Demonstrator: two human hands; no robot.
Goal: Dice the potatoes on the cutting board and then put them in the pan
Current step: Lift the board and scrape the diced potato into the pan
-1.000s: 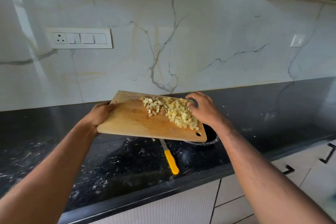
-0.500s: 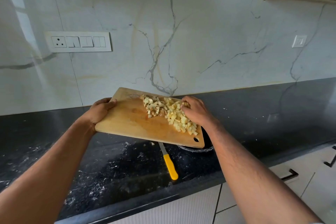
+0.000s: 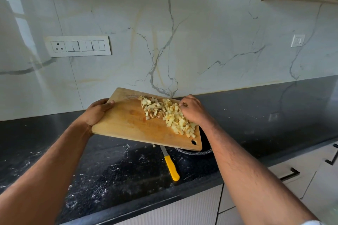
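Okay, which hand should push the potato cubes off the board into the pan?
Right. The right hand already rests on the potato cubes at the board's low end, above the pan. The left hand grips the raised far edge and is needed to hold the tilt.

Two bare forearms are showing, coming in from the near left and near right corners. Neither one is wearing a watch, a band or a bracelet, and no rings are showing on the left hand [image 3: 97, 112] or the right hand [image 3: 192, 110]. Fine hair is showing along the right forearm, most plainly near the wrist and along its far edge. The left forearm is looking smoother, partly in shade on its near side. At the near right edge, a small sliver of pale cloth is peeking in where the right arm is leaving the picture; whether it is a sleeve cannot be told. The left arm is showing no cloth.
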